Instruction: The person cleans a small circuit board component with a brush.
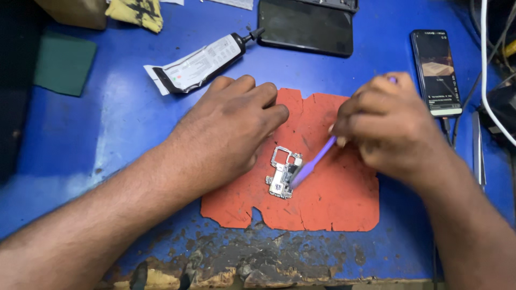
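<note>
A small phone circuit board [282,174] with metal shields lies on an orange-red work mat [333,198] on the blue table. My right hand [392,126] grips a thin purple tool [314,161] whose flat tip touches the board's right side. My left hand [231,131] rests knuckles-up on the mat just left of the board, its fingers curled; whether its fingertips touch the board is hidden.
A black-capped glue tube [201,63] lies behind my left hand. A dark phone body [306,27] sits at the back, a lit phone [436,72] with cable at right. Metal tweezers [478,147] lie far right. A green pad [63,63] lies left. The table's front edge [252,263] is worn.
</note>
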